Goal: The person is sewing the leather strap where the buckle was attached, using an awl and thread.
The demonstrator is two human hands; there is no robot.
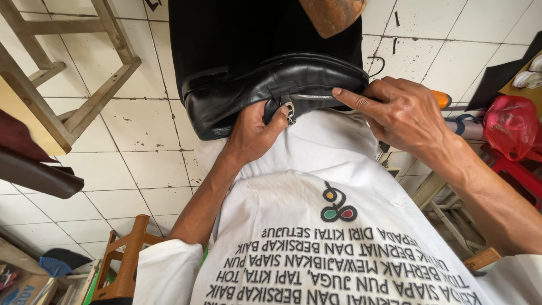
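Count: 1 black leather shoe (265,85), 1 metal buckle (289,109) on its strap, 2 hands, both the wearer's own.

Shoe lies on the person's lap, on the white shirt (316,186), at the lap's far edge. Long axis runs approx. side to side across the lap. One rounded end points toward the left, over the tiled floor (141,124); which end that is, cannot tell. Shoe is tipped on its side, the strap side facing the camera.

Left hand (254,133): closed on the shoe from beneath, thumb up against the buckle.

Right hand (401,116): partly closed, forefinger stretched out along the shoe's rim, tip touching it just right of the buckle.

Nearby: 1 wooden stool (73,73) at left, 1 red bag (511,124) at right.
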